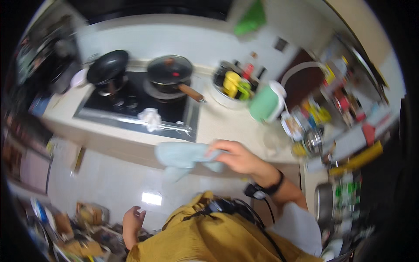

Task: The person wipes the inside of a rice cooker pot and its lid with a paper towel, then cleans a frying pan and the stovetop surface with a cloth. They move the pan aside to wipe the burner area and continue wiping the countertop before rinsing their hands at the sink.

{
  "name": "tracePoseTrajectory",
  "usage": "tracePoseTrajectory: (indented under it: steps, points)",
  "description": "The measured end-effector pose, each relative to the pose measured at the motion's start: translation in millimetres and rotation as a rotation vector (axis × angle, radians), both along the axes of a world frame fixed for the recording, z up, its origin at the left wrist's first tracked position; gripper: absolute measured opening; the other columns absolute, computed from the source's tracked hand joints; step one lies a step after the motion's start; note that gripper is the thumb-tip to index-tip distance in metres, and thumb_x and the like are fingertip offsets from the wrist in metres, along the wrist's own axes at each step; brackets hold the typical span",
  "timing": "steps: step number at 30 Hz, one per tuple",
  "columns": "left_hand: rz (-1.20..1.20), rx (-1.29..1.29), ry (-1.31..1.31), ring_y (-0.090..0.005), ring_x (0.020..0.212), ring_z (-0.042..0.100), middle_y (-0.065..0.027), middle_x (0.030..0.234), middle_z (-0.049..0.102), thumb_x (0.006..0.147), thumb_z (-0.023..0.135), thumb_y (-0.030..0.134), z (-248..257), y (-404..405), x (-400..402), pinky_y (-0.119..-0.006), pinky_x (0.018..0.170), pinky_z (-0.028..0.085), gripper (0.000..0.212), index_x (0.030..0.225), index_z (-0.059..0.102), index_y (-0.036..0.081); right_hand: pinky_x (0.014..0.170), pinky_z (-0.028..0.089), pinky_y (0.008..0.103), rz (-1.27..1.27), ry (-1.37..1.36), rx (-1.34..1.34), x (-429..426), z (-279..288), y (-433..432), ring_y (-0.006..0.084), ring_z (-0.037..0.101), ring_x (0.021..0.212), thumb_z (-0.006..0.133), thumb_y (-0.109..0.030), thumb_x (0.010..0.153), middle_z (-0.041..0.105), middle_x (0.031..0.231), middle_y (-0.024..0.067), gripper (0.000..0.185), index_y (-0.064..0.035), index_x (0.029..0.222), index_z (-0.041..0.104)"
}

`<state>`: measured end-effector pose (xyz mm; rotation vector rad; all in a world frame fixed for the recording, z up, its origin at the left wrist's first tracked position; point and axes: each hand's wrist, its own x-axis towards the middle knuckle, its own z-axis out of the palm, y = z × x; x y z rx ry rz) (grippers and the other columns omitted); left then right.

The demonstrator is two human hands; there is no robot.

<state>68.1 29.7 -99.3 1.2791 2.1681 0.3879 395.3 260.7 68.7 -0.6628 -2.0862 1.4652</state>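
My right hand (235,156) pinches a light blue cloth (181,155), which hangs loosely over the front edge of the counter. Down at the lower left, my left hand (133,221) is held over the floor with nothing in it, its thumb apart from the fingers. Beyond the cloth lies a crumpled white tissue or rag (151,119) on the front rim of the black glass cooktop (137,88). A lidded pan (169,73) with a wooden handle sits on the cooktop's right side. At the left rear, a dark wok (109,67) stands tilted.
Right of the cooktop are a white basin (226,100) holding bottles and a yellow container (231,83), and a green-and-white appliance (266,103). Jars and packets crowd the counter's right end, near a steel sink (324,203). Boxes (90,213) and clutter lie on the floor at lower left.
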Motion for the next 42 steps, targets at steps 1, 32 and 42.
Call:
tracePoseTrajectory:
  steps: [1, 32, 42]
  points:
    - [0.069, -0.006, -0.074, -0.0290, 0.072, 0.062, -0.0166, 0.079, 0.065, 0.078, 0.066, 0.019, 3.1, 1.9, -7.0, -0.034, 0.067, 0.049, 0.032, 0.104, 0.060, 0.001, 0.074, 0.044, 0.0255, 0.028, 0.057, 0.019, -26.5, -8.7, 3.7, 0.0110, 0.053, 0.083, 0.052, -0.004, 0.085, 0.058, 0.089, 0.0030, 0.019, -0.0038, 0.102, 0.059]
    - [0.027, -0.213, -1.942, -0.0154, 0.088, 0.058, -0.0022, 0.098, 0.060, 0.090, 0.055, 0.029, 45.1, 424.8, -285.0, -0.032, 0.080, 0.046, 0.023, 0.109, 0.052, 0.016, 0.057, 0.028, 0.0256, -0.826, 0.486, 0.166, -365.7, 55.5, 151.4, 0.0130, 0.038, 0.061, 0.049, -0.035, 0.074, 0.040, 0.063, 0.0044, 0.032, -0.0059, 0.066, 0.038]
    - [0.071, -0.195, -1.762, -0.0187, 0.070, 0.058, -0.0067, 0.081, 0.054, 0.079, 0.057, 0.004, 55.1, 380.8, -437.2, -0.037, 0.065, 0.054, 0.034, 0.111, 0.046, 0.006, 0.077, 0.042, 0.0273, -0.704, 0.506, 0.185, -492.7, 118.3, 240.9, 0.0163, 0.053, 0.081, 0.053, -0.024, 0.077, 0.053, 0.085, 0.0097, 0.038, 0.0038, 0.102, 0.049]
